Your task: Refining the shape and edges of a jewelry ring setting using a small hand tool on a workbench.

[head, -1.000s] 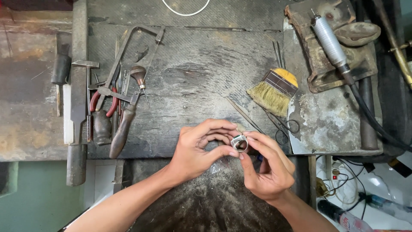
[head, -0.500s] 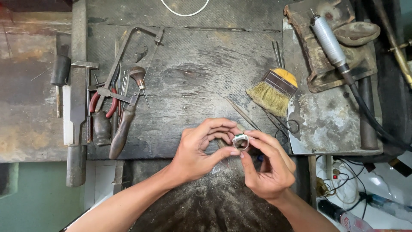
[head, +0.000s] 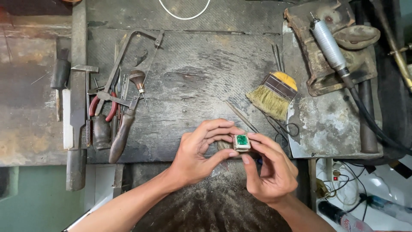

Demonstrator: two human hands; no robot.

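A small metal ring with a square green stone [head: 241, 141] is held up at the near edge of a dark, worn workbench [head: 193, 77]. My left hand [head: 197, 152] pinches it from the left with thumb and fingers. My right hand [head: 270, 169] grips it from the right, index finger and thumb on its sides. The stone faces up toward the camera. The lower part of the ring is hidden by my fingers.
Pliers with red handles [head: 103, 107], a saw frame [head: 128, 56], wooden-handled tools [head: 122, 131] and files lie at the left. A yellow-topped brush [head: 272, 96] lies right of centre. A rotary handpiece [head: 330, 45] with its cable rests on a block at the far right.
The ring has been turned between my fingers, so its green stone now faces the camera. Both hands stay in the same spot.
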